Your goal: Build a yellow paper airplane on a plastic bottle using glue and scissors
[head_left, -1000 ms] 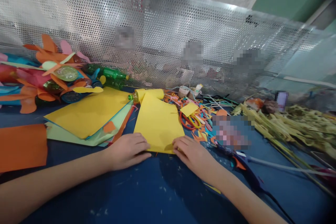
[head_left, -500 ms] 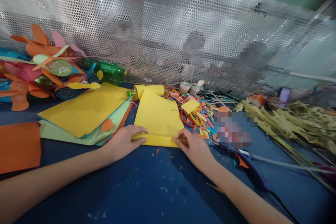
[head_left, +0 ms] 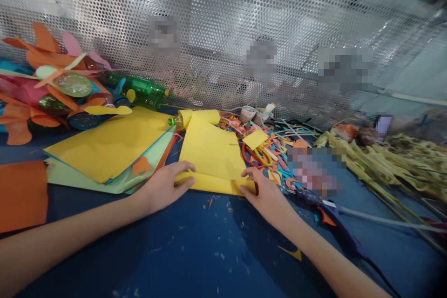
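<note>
A yellow sheet (head_left: 213,146), which looks like foam or felt, lies on the blue table with its near edge curled into a roll. My left hand (head_left: 167,184) grips the left end of this roll, thumb in front and fingers behind. At the right end, my right hand (head_left: 265,191) closes on it in the same way. Something dark shows at the roll's right end, but I cannot make out what. Just beyond the sheet is a bottle (head_left: 178,122) wrapped in yellow, its green cap facing left.
Stacked coloured sheets (head_left: 108,149) and an orange sheet (head_left: 23,195) lie at left, below decorated bottles (head_left: 73,84). To the right are coloured scraps (head_left: 279,158), a glue gun (head_left: 337,223) with its cord, and dried husks (head_left: 370,167). A perforated metal screen (head_left: 216,23) stands behind.
The near edge of the yellow sheet looks more rounded. My right hand has shifted slightly right along it, while my left hand stays at the left end. The camera view has moved a little.
</note>
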The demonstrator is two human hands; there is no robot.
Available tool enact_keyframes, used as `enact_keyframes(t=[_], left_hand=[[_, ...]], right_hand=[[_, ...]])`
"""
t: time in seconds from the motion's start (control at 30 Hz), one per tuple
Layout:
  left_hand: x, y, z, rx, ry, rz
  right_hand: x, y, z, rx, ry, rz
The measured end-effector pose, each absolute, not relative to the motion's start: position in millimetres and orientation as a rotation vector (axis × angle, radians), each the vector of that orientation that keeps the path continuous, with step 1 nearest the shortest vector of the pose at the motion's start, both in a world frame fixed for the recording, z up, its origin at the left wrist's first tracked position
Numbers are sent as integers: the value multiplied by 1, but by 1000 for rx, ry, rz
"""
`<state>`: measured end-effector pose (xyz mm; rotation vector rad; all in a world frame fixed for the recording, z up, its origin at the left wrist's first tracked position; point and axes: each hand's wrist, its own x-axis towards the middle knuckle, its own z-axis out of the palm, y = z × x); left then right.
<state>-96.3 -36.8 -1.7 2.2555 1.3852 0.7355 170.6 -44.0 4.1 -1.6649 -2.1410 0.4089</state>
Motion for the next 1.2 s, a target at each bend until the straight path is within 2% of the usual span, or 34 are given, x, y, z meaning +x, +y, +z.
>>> enact_keyframes(t=[0.4,0.87,1.07,1.2], left_hand=[[-98,-34,-6,2200,1441,749],[-96,-37,-9,2278,1402,749],[-95,-43,-10,2594,1383,733],[-96,-43,-10,2877,1185,556]], right_hand=[[170,-45,-4,-1697,-2162,245],[171,-42,-2,-1696,-2240,273],[173,-40,-3,-1615,-2237,295],[173,-40,-4,-1609,-2238,299]])
